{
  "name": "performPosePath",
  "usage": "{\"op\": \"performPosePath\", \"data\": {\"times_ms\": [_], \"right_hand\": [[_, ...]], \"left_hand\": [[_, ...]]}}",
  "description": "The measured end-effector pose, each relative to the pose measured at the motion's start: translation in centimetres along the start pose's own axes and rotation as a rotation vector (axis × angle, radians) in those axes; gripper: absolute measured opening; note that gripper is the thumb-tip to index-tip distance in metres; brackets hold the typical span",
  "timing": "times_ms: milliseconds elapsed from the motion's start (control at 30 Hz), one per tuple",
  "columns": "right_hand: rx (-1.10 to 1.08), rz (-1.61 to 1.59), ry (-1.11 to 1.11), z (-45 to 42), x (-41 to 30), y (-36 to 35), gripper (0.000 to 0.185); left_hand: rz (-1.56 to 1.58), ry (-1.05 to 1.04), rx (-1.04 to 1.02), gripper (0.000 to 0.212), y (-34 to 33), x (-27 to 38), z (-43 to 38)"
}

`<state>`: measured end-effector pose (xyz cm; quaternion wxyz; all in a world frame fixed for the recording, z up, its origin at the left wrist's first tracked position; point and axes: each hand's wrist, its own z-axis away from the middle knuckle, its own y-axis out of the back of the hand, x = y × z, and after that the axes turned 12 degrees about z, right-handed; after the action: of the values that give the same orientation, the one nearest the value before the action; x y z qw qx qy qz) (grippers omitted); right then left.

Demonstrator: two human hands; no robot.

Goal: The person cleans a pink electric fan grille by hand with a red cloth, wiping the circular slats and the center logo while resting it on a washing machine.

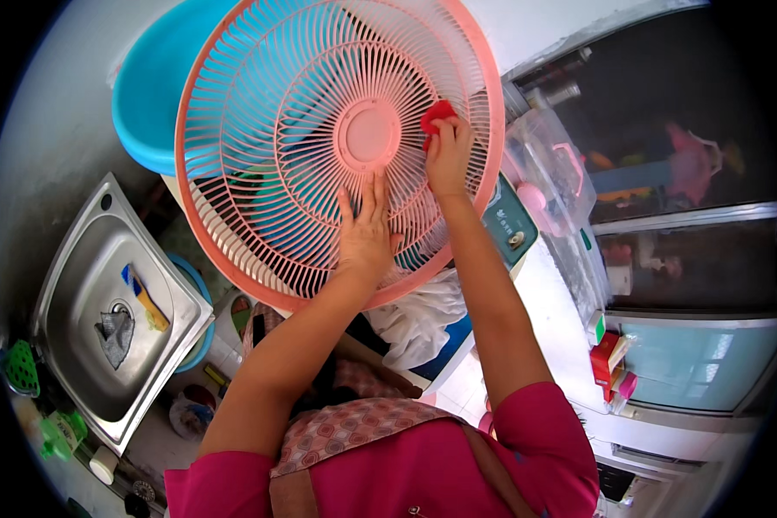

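A large round pink plastic fan grille [369, 133] stands tilted in front of me, with thin curved ribs around a solid center disc. My left hand [366, 230] lies flat on the ribs just below that disc, fingers apart and holding nothing. Pinched in my right hand [450, 152] is a red cloth [438, 115], pressed against the ribs right of the disc. Part of the cloth is hidden by my fingers.
Behind the grille is a blue plastic basin [152, 123]. A steel sink [81, 311] at left holds a brush [145, 298] and a grey scrubbing cloth [114, 338]. White plastic bags [420, 317] lie below the grille. A clear lidded box [550, 175] stands at right.
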<state>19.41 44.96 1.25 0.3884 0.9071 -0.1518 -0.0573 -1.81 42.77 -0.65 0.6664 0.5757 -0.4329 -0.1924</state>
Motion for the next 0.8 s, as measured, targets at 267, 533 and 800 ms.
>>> {"op": "performPosePath", "data": {"times_ms": [267,533,800], "right_hand": [[0.055,0.22,-0.546,1.0,2.8,-1.4,0.028],[-0.191,0.16,-0.096,4.4,0.5,0.2,0.048],[-0.052,0.024,-0.096,6.5,-3.6,0.2,0.044]], "left_hand": [[-0.056,-0.013,-0.024,0.087,0.4,0.8,-0.3],[-0.062,0.001,0.015,0.085,-0.1,0.3,0.1],[-0.076,0.027,0.011,0.085,-0.2,0.4,0.0]]}}
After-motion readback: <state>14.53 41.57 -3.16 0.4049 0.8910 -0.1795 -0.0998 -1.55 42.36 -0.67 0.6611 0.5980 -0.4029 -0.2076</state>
